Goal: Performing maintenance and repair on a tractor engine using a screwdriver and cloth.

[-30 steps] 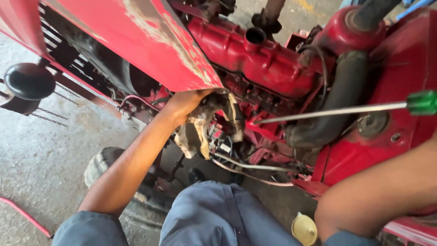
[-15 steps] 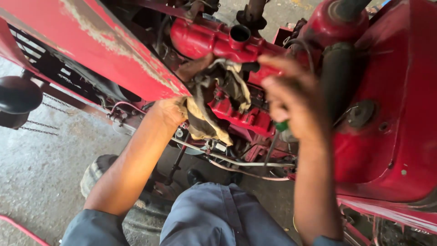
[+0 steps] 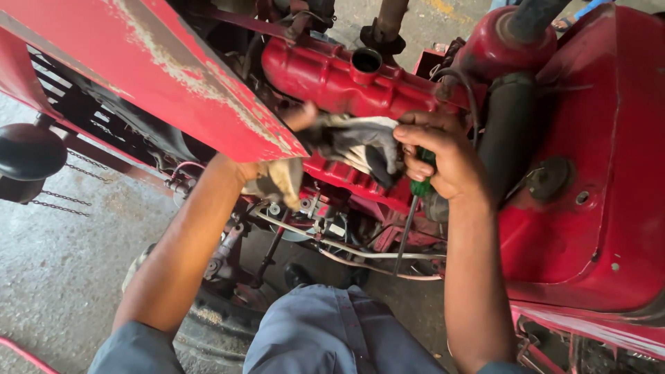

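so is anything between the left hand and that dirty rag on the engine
Nothing visible. The left hand reaches under the raised red hood panel and grips the rag directly, though the panel hides most of the hand. The right hand, holding a green-handled screwdriver, touches the rag's other end.

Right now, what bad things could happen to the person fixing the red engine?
The right hand grips a green-handled screwdriver with its tip down among thin pipes; a slip might scratch or bend one. The left hand reaches under the red hood panel with a dirty rag, so knuckles could scrape on the edge, or the rag might snag.
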